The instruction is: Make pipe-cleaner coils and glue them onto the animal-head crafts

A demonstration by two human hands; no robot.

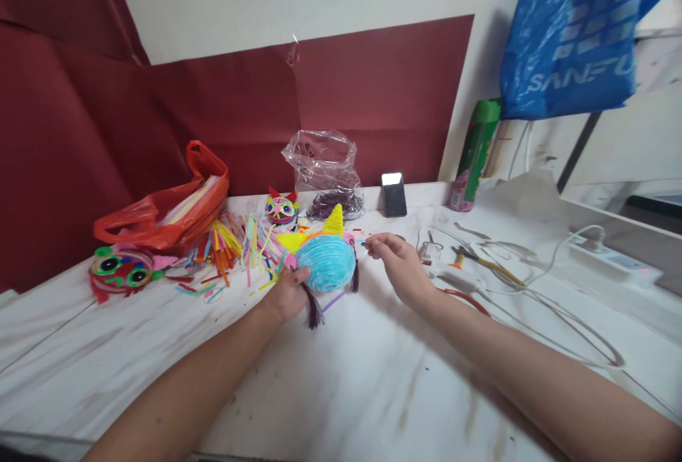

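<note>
A light blue, ridged round craft piece with yellow pointed ears and dark tassels is held just above the white marbled table. My left hand grips its lower left edge, thumb on the blue surface beside a pink part and a tassel. To the right of the piece, apart from it, my right hand is closed in a pinch at a small dark bluish bit, too small to name.
Behind lie colourful strips, a red bag, a clear bag and a phone. Decorated faces sit at left and centre back. Cables, pliers, a power strip and a green can are at right.
</note>
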